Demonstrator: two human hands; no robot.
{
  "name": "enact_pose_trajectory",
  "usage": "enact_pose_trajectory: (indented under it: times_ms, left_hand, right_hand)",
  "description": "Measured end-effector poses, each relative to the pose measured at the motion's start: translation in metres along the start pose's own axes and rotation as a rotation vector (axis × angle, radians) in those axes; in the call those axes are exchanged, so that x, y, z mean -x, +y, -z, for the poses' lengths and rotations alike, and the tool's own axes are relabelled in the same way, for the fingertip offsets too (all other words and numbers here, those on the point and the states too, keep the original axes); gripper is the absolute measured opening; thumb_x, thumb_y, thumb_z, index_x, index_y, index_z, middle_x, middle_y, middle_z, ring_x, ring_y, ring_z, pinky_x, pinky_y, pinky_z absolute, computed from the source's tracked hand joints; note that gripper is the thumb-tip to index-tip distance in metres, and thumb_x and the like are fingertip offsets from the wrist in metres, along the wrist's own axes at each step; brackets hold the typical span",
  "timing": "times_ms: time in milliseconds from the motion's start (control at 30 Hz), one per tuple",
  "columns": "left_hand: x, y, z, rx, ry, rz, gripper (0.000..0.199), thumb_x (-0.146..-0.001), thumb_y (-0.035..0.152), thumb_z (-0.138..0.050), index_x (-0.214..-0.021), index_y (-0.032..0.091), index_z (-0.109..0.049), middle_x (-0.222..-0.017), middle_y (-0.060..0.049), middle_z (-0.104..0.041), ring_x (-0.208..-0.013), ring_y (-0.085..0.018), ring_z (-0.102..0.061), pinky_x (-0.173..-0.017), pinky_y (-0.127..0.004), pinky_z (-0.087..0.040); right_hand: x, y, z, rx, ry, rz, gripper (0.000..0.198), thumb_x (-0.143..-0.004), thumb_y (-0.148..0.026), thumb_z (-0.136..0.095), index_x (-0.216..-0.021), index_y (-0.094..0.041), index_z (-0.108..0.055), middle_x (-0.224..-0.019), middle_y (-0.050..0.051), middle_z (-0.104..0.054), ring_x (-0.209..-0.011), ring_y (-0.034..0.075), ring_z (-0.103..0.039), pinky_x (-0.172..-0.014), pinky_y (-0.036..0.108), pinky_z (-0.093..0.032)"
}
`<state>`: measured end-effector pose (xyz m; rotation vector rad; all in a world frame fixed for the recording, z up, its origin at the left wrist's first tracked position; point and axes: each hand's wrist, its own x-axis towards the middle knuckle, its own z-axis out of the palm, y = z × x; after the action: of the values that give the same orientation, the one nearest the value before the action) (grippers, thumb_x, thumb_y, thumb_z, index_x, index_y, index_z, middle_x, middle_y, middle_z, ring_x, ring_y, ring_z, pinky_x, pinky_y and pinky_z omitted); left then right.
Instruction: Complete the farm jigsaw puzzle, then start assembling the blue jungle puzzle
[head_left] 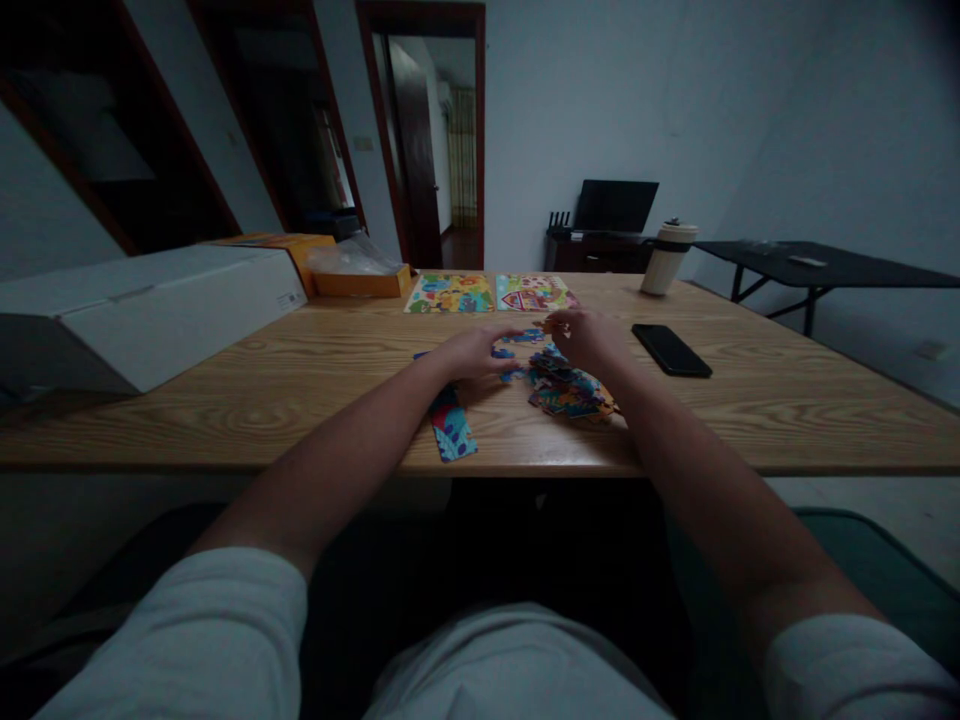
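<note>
My left hand (478, 352) rests low over the table, thumb and fingers apart, beside several joined blue puzzle pieces (510, 352). A joined strip of the jigsaw (453, 428), blue with red, lies under my left wrist and reaches toward the near edge. My right hand (591, 338) is closed in a pinch on a small orange-brown puzzle piece (553, 325), just beyond a heap of loose puzzle pieces (566, 388). My fingers partly cover the held piece. Part of the jigsaw is hidden behind my left hand and forearm.
Two colourful picture sheets (450, 294) lie at the far edge. At left are a white box (187, 310) and an orange tray (364, 284) with clear plastic. A black phone (670, 350) and a cream tumbler (666, 260) are at right on the wooden table (300, 420).
</note>
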<state>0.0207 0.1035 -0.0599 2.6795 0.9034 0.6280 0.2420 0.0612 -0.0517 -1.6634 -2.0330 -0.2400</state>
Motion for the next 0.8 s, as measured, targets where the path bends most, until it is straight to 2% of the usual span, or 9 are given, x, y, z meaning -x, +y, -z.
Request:
enact_pose_trajectory:
  times_ms: [67,133,233,367,500,600,800]
  left_hand:
    - [0.002,-0.003,0.003,-0.152,-0.133,0.057,0.051,-0.08,0.047,-0.069,-0.125,0.022,-0.065,-0.116,-0.009,-0.069,-0.102,-0.025,-0.063,-0.084,-0.032,-0.045]
    - [0.003,-0.005,0.005,-0.211,-0.211,0.109,0.049,-0.081,0.053,-0.065,-0.12,0.023,-0.068,-0.107,-0.008,-0.072,-0.094,-0.025,-0.064,-0.077,-0.031,-0.044]
    - [0.001,-0.009,0.008,-0.219,-0.205,0.158,0.045,-0.081,0.053,-0.063,-0.114,0.024,-0.07,-0.098,-0.006,-0.073,-0.085,-0.024,-0.065,-0.068,-0.03,-0.042]
    - [0.0,-0.02,0.013,-0.255,-0.165,0.217,0.041,-0.079,0.046,-0.067,-0.114,0.024,-0.07,-0.1,-0.006,-0.074,-0.087,-0.024,-0.065,-0.069,-0.03,-0.042]
    - [0.003,-0.029,0.02,-0.365,-0.1,0.284,0.04,-0.083,0.049,-0.062,-0.114,0.024,-0.069,-0.103,-0.008,-0.073,-0.091,-0.025,-0.064,-0.075,-0.032,-0.042]
    - [0.004,-0.031,0.024,-0.43,-0.06,0.324,0.042,-0.085,0.051,-0.059,-0.112,0.022,-0.07,-0.103,-0.009,-0.073,-0.092,-0.027,-0.064,-0.075,-0.032,-0.043]
    - [0.003,-0.039,0.026,-0.327,-0.093,0.336,0.033,-0.086,0.037,-0.057,-0.111,0.02,-0.07,-0.102,-0.007,-0.075,-0.087,-0.02,-0.066,-0.069,-0.026,-0.044]
  right_hand:
    - [0.0,0.003,0.002,0.075,-0.038,-0.032,0.029,-0.088,-0.036,-0.052,-0.098,-0.02,-0.075,-0.097,0.013,-0.072,-0.091,0.028,-0.064,-0.08,0.038,-0.045]
    - [0.003,0.0,0.003,0.077,-0.084,-0.002,0.032,-0.086,-0.038,-0.055,-0.104,-0.02,-0.075,-0.104,0.014,-0.071,-0.099,0.029,-0.062,-0.085,0.039,-0.044]
    - [0.009,-0.016,-0.001,0.039,-0.122,0.075,0.042,-0.086,-0.049,-0.055,-0.111,-0.02,-0.073,-0.115,0.014,-0.067,-0.106,0.031,-0.058,-0.091,0.042,-0.042]
    - [0.015,-0.037,-0.014,0.067,-0.189,0.154,0.057,-0.082,-0.066,-0.054,-0.108,-0.019,-0.074,-0.115,0.017,-0.065,-0.109,0.035,-0.054,-0.092,0.047,-0.041]
    - [0.013,-0.04,-0.025,0.092,-0.277,0.171,0.049,-0.083,-0.064,-0.053,-0.093,-0.023,-0.077,-0.11,0.014,-0.067,-0.107,0.034,-0.056,-0.09,0.048,-0.04]
    - [0.012,-0.038,-0.027,0.089,-0.299,0.163,0.044,-0.085,-0.06,-0.053,-0.093,-0.024,-0.077,-0.107,0.013,-0.069,-0.106,0.034,-0.057,-0.089,0.047,-0.041]
    - [0.009,-0.038,-0.024,0.072,-0.321,0.148,0.03,-0.083,-0.043,-0.056,-0.094,-0.024,-0.076,-0.1,0.012,-0.071,-0.099,0.032,-0.062,-0.082,0.044,-0.043]
